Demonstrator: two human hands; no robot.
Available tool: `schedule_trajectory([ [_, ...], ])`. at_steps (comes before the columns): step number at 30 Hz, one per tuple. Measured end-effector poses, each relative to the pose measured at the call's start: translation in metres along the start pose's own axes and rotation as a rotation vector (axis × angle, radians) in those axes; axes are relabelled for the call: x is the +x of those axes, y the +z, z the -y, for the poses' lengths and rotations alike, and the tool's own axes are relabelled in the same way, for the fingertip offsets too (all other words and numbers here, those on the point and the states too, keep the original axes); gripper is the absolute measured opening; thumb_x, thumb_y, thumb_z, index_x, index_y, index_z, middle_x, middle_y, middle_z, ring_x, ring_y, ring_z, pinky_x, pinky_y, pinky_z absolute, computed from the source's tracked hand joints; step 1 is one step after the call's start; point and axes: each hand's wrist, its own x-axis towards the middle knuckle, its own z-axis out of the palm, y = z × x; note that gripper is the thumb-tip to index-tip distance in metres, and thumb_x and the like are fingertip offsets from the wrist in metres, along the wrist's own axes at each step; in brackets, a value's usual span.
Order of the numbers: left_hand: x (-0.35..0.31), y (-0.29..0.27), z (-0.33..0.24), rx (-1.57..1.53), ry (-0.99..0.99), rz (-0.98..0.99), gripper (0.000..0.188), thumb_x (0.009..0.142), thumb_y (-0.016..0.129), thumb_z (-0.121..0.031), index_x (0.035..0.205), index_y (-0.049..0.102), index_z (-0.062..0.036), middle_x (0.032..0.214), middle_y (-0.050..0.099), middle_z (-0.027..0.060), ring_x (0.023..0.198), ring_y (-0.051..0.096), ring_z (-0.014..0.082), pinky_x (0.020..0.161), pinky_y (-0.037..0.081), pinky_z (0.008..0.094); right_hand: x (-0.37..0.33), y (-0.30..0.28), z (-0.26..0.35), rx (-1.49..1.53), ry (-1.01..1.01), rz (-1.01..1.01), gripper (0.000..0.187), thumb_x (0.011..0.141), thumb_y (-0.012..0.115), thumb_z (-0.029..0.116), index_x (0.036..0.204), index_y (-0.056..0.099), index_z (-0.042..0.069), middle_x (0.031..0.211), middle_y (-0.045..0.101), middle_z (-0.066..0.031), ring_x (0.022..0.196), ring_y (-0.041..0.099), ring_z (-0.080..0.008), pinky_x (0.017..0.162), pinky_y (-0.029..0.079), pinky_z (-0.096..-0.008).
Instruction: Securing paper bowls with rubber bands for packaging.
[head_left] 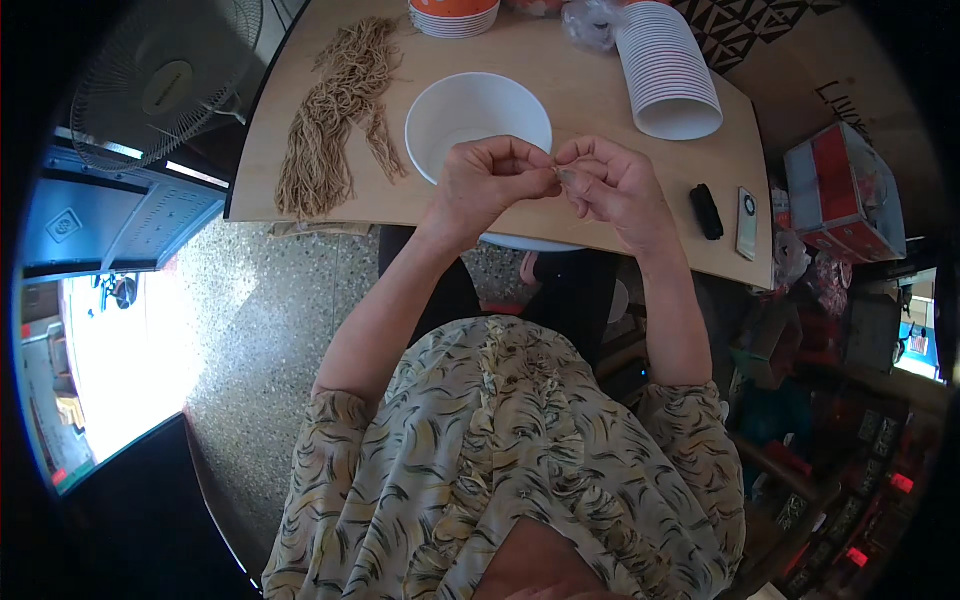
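Note:
My left hand [485, 187] and my right hand [618, 190] meet fingertip to fingertip over the near edge of the table. Both are pinched closed around something small and thin, too tiny to make out. Just behind them stands a round white tub [475, 105], its inside facing up and partly hidden by my left hand. A loose bundle of tan cords [335, 125] lies to the left of the tub, with a few strands straying off its side.
Nested white tubs [668, 70] lie on their side at the back right, beside a clear plastic bag [590, 22]. Orange-and-white tubs [455, 20] stand at the back. A black object [706, 212] and a flat pale device [746, 225] lie front right. A fan [165, 90] stands left.

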Motion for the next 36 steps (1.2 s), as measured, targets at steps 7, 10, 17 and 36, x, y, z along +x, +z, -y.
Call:
schedule_trajectory([
  [7, -0.002, 0.001, -0.003, 0.084, 0.074, 0.004, 0.013, 0.089, 0.071, -0.001, 0.099, 0.067, 0.0055, 0.091, 0.072, 0.0097, 0.086, 0.071, 0.0137, 0.078, 0.058, 0.0249, -0.001, -0.001, -0.004, 0.003, -0.043, 0.045, 0.011, 0.095, 0.064, 0.006, 0.103, 0.060, -0.001, 0.077, 0.060, 0.0001, 0.063, 0.053, -0.0049, 0.057, 0.044, -0.0190],
  [10, -0.002, 0.000, 0.000, 0.011, 0.081, 0.024, 0.010, 0.091, 0.069, -0.001, 0.099, 0.065, 0.0026, 0.091, 0.072, 0.0099, 0.085, 0.070, 0.0141, 0.080, 0.057, 0.0255, -0.004, 0.002, -0.006, 0.176, 0.015, 0.023, 0.012, 0.096, 0.065, 0.010, 0.104, 0.061, 0.002, 0.078, 0.060, 0.0004, 0.062, 0.052, -0.0037, 0.054, 0.041, -0.0169],
  [17, -0.001, -0.002, 0.002, -0.089, 0.019, 0.033, 0.009, 0.093, 0.067, -0.001, 0.101, 0.064, 0.0016, 0.092, 0.072, 0.0099, 0.088, 0.071, 0.0158, 0.082, 0.057, 0.0260, -0.005, -0.003, -0.012, 0.273, 0.021, -0.050, 0.014, 0.097, 0.063, 0.012, 0.107, 0.061, 0.003, 0.078, 0.062, -0.0006, 0.061, 0.052, -0.0021, 0.049, 0.034, -0.0157],
  [36, -0.001, -0.002, 0.001, 0.047, 0.059, 0.060, 0.012, 0.090, 0.069, 0.000, 0.100, 0.066, 0.0037, 0.090, 0.073, 0.0090, 0.087, 0.072, 0.0141, 0.080, 0.059, 0.0251, -0.004, 0.002, -0.003, -0.135, -0.112, 0.043, 0.011, 0.096, 0.060, -0.001, 0.106, 0.058, -0.004, 0.080, 0.062, -0.0043, 0.067, 0.058, -0.0078, 0.063, 0.051, -0.0229],
])
